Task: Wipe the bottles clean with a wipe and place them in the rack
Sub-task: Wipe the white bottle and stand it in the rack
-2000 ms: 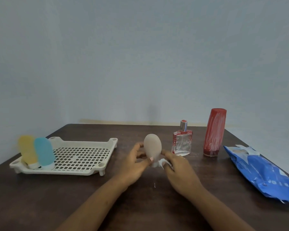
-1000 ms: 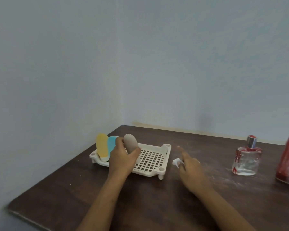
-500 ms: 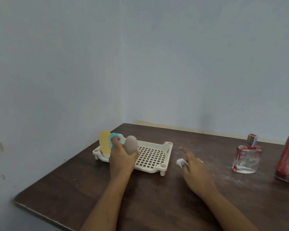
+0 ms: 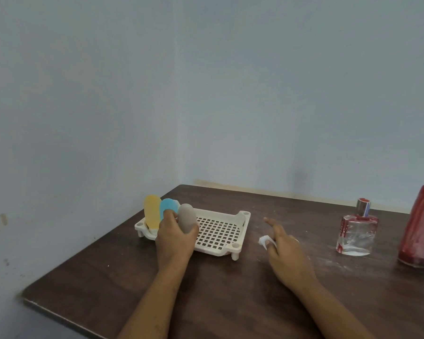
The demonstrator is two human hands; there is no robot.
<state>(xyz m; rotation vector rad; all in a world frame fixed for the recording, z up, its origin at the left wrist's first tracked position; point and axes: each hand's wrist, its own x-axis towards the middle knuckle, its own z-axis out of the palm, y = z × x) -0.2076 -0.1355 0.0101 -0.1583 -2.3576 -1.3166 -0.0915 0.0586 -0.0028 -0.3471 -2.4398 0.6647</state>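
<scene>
Placement step. The left hand (image 4: 175, 237) grips the beige bottle (image 4: 187, 217) upright at the left end of the rack (image 4: 245, 216), just beside the blue bottle (image 4: 168, 206) and yellow bottle (image 4: 152, 211). The right hand (image 4: 284, 253), forefinger extended, pinches the wipe (image 4: 263, 241) near the surface (image 4: 230, 289). The next move probably calls for a steady release, then a reach for the unracked glass bottle (image 4: 356, 231) or red bottle (image 4: 421, 228).

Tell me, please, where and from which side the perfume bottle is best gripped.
Take the perfume bottle by its glass body, below the narrow cap: it stands upright with broad flat faces, so a grip across them from its open left side probably suits; the red bottle stands close on its right.
</scene>
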